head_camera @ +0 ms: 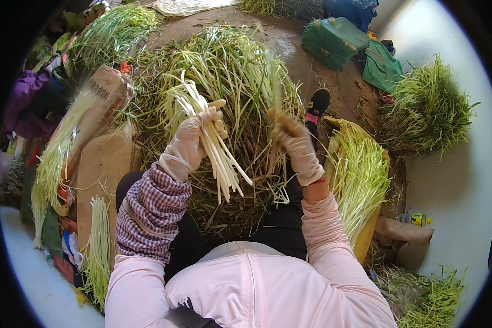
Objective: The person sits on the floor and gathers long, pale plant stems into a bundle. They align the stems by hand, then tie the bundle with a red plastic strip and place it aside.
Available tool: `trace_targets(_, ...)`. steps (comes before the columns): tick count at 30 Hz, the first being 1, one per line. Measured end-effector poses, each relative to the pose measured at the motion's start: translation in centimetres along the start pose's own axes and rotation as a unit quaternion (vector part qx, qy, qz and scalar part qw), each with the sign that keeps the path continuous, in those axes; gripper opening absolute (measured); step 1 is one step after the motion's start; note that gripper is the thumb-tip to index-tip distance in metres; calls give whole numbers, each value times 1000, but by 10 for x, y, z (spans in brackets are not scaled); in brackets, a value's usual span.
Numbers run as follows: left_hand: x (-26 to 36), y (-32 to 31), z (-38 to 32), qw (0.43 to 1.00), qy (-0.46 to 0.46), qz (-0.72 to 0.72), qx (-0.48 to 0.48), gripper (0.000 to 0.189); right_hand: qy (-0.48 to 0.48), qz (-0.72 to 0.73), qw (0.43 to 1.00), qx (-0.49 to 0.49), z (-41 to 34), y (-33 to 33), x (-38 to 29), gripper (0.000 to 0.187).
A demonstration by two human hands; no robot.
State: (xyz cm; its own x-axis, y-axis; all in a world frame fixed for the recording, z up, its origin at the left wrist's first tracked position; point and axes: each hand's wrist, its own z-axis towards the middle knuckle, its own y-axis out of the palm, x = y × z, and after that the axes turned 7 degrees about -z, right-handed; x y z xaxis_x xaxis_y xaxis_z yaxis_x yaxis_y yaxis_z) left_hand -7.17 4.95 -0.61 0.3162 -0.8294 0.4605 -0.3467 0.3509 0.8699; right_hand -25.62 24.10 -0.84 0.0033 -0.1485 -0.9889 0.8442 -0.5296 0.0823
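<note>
My left hand point(192, 139), in a thin pale glove, grips a bundle of long white blanched stems point(215, 151), probably garlic shoots or chives. Their ends fan out below the fist toward my lap. My right hand point(293, 141) is gloved too, its fingertips stained brown and blurred by motion. A pale, blurred stalk point(275, 80) rises from its curled fingers. Beneath both hands lies a big heap of green and yellow stalks point(225, 57), with dry brown husks and roots point(238, 209) on its near side.
Sorted pale stems point(356, 176) lie on a yellow sheet at right. A tan padded board point(102, 160) at left carries another bundle point(96, 242). Beyond are a printed sack point(106, 96), green bags point(336, 43) and more leafy heaps point(430, 106). A bottle point(420, 219) lies near the white wall point(443, 180). Other people point(28, 102) sit nearby.
</note>
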Motion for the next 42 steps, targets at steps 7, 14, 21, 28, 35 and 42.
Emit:
trace_targets(7, -6, 7, -5, 985, -15, 155, 80, 34, 41, -173, 978, -113, -19, 23, -10, 53)
trace_targets(14, -24, 14, -5, 962, -16, 254, 98, 31, 45, -199, 963, -174, -44, 31, 32, 43)
trace_targets(21, -29, 23, -11, 970, -7, 235, 54, 36, 148, 49, 987, -29, -37, 47, 36, 18)
trace_targets(28, -18, 26, -13, 973, 65, 203, 90, 20, 131, -312, 939, -67, -60, 18, 56, 11)
trace_targets(35, -26, 37, -16, 970, 35, 234, 53, 20, 116, -21, 990, -78, -33, 43, 6, 25)
trace_targets(42, -10, 35, -22, 984, 122, 118, 55, 24, 157, -59, 983, -71, -79, 30, 56, 23)
